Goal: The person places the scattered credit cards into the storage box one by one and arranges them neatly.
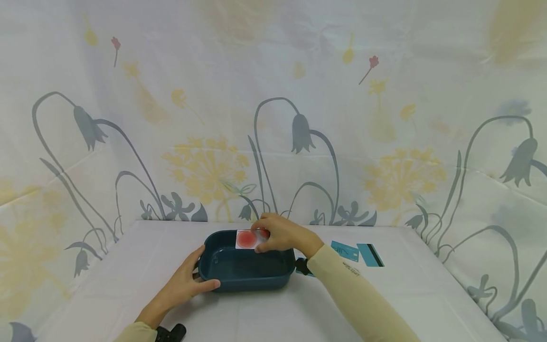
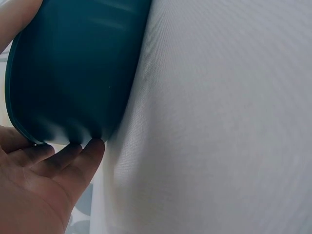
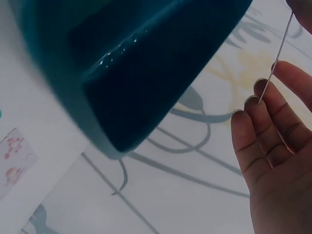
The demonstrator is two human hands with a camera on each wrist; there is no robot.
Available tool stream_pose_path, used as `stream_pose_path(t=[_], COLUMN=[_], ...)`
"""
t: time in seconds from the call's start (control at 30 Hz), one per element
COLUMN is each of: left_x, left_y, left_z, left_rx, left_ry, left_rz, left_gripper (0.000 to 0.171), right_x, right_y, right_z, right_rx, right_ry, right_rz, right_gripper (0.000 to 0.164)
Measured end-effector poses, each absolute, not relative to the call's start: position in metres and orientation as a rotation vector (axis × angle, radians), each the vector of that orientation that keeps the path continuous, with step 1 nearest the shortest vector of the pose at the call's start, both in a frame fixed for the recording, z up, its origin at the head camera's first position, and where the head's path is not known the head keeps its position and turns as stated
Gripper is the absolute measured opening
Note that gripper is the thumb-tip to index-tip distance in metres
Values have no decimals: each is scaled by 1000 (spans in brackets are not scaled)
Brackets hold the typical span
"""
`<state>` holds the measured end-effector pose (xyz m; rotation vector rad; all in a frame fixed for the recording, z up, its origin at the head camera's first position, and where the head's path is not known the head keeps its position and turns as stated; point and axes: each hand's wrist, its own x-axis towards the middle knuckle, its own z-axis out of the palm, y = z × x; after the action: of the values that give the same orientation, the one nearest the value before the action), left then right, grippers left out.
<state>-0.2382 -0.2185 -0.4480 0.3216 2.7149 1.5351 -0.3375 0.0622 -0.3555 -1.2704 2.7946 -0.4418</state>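
Note:
A dark teal rectangular dish [image 1: 252, 285] stands on the white table. My left hand [image 1: 181, 285] grips its left end, thumb along the near side. In the left wrist view the fingertips of the left hand [image 2: 48, 180] press against the dish wall [image 2: 78, 73]. Over the far rim, my right hand [image 1: 284, 235] pinches a white card with red round shapes [image 1: 245, 239] between thumb and fingers. The right wrist view shows this card [image 3: 279, 48] edge-on as a thin line, with the fingers of the right hand [image 3: 280, 146] behind it.
To the right of the dish lie a blue bank card [image 1: 344, 251] and a blue card with a black stripe [image 1: 370, 255]. A pink-patterned card [image 3: 15, 156] lies on the table in the right wrist view. Behind the table hangs a flower-printed cloth [image 1: 273, 142].

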Motion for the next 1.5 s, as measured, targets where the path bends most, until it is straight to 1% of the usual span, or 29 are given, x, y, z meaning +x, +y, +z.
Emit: stream_pose_path(t=[0.5,1.2,1.5], left_x=[-237,-236,-237], left_y=[-219,-219,-219], left_z=[-447,-446,-447], left_rx=[329,343,342], left_ry=[2698,2674,2694], left_rz=[1552,1576,1553], left_gripper=[106,104,104], right_x=[-355,-360,-362], right_y=[33,4,-2], right_z=[-360,-381,-391], right_rx=[-1341,-1405,-1435], right_ry=[2754,2741,2714], right_rz=[-375,-205,-143], right_gripper=[47,42,43])
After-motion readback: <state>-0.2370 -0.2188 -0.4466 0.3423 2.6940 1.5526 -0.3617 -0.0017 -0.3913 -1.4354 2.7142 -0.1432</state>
